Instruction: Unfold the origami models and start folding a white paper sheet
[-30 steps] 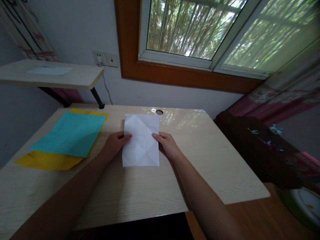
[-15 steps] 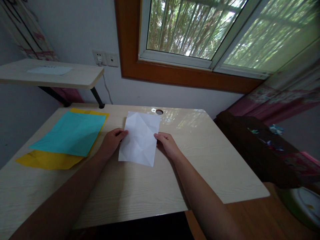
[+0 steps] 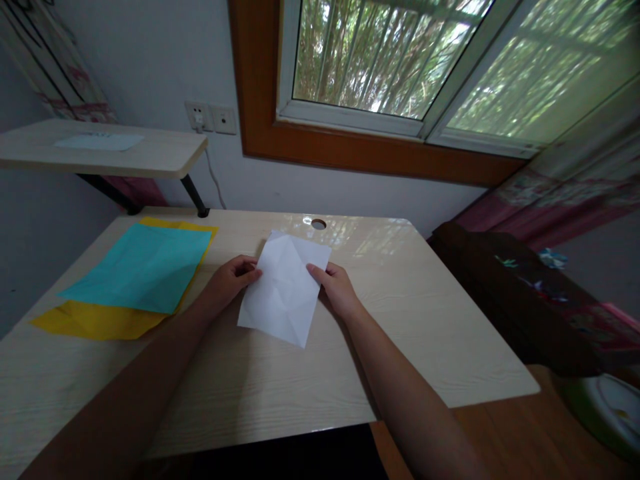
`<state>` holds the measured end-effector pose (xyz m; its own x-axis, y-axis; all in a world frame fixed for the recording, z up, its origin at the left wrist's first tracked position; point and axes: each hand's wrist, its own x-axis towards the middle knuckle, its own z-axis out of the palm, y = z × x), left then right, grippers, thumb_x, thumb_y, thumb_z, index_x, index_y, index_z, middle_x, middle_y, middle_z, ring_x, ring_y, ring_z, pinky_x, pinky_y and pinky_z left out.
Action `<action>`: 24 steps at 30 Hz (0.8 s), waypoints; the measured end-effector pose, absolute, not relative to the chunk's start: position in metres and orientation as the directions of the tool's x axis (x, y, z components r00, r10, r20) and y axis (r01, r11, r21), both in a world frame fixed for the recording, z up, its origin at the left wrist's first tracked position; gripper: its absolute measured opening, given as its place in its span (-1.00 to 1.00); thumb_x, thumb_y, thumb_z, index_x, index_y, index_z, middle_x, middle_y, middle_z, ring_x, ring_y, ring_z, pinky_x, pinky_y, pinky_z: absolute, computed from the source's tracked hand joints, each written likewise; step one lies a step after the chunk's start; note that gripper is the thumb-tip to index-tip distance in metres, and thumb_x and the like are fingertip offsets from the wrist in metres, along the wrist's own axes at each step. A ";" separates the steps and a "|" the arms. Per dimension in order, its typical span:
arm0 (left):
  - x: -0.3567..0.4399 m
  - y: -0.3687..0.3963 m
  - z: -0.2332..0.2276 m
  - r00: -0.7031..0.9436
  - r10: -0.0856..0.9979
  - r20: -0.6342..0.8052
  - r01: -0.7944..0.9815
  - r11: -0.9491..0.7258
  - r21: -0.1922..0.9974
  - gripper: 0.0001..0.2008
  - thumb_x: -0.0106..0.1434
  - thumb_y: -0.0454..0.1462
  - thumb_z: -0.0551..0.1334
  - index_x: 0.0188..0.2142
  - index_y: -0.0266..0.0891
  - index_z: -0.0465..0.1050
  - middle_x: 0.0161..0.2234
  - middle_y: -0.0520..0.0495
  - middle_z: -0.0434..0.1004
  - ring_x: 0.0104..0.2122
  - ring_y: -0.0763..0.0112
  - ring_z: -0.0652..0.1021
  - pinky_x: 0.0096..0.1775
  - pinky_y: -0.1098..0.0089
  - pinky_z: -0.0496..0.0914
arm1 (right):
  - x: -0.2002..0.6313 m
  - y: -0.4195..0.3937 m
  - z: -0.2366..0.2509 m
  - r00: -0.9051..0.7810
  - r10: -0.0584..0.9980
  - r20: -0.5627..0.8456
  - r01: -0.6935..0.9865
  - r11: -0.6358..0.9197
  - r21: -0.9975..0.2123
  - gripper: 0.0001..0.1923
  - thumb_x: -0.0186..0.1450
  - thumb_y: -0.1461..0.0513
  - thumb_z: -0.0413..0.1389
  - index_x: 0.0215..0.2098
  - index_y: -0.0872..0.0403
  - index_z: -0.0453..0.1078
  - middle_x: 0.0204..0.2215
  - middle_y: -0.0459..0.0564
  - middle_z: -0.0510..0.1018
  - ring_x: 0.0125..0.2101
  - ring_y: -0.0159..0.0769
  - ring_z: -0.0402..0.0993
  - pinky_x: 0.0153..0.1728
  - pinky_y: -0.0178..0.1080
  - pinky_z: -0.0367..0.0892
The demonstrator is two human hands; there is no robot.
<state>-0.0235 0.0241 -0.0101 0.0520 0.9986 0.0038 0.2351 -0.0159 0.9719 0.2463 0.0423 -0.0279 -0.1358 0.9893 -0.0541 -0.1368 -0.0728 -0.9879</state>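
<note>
A white sheet of paper (image 3: pixel 285 293), marked with crossing creases, is held between my two hands over the desk. It is turned a little, its top edge leaning to the right. My left hand (image 3: pixel 234 277) pinches the left edge, thumb on top and fingers curled behind. On the opposite edge, near the upper right corner, my right hand (image 3: pixel 337 283) grips the paper with its thumb lying on the face. The fingers of that hand are partly hidden behind the sheet.
Left on the desk (image 3: pixel 410 333), a turquoise sheet (image 3: pixel 145 267) lies over a yellow sheet (image 3: pixel 100 321). A raised shelf (image 3: pixel 165 150) with a paper on it stands at the back left. Near the back edge is a round cable hole (image 3: pixel 319 225).
The white paper has rotated clockwise, its top shifting right and its lower right corner coming nearer to me. My right thumb now lies further onto the sheet.
</note>
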 end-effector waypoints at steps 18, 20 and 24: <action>-0.020 0.022 -0.008 0.145 0.989 -0.031 0.141 0.011 0.990 -0.51 0.09 -0.08 0.40 -0.03 -0.21 0.44 -0.37 0.03 0.51 -0.35 0.35 0.53 -0.28 0.35 0.39 | 0.247 0.047 -0.027 -0.048 0.997 -0.067 -0.354 -0.080 -0.932 -0.64 0.16 0.01 0.34 -0.22 0.09 0.57 -0.36 -0.04 0.66 -0.45 -0.28 0.52 -0.38 -0.24 0.43; -0.020 0.022 -0.008 0.148 0.988 -0.036 0.131 0.016 0.991 -0.50 0.10 -0.08 0.40 -0.01 -0.21 0.44 -0.36 0.02 0.52 -0.34 0.35 0.53 -0.27 0.36 0.39 | 0.246 0.048 -0.027 -0.049 0.997 -0.062 -0.358 -0.076 -0.931 -0.63 0.16 0.00 0.35 -0.22 0.08 0.57 -0.32 -0.01 0.67 -0.38 -0.23 0.55 -0.29 -0.20 0.46; -0.020 0.020 -0.007 0.128 0.991 -0.042 0.135 0.024 0.991 -0.49 0.09 -0.08 0.41 0.00 -0.21 0.45 -0.36 0.01 0.52 -0.34 0.33 0.54 -0.28 0.36 0.38 | 0.246 0.048 -0.025 -0.034 0.996 -0.080 -0.327 -0.086 -0.941 -0.62 0.13 -0.01 0.35 -0.23 0.09 0.56 -0.31 0.02 0.67 -0.35 -0.21 0.56 -0.27 -0.18 0.45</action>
<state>-0.0197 0.0201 -0.0066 0.1283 0.9909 -0.0417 0.1348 0.0242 0.9906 0.2459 0.0480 -0.0251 -0.0342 0.9962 -0.0796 -0.3275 -0.0864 -0.9409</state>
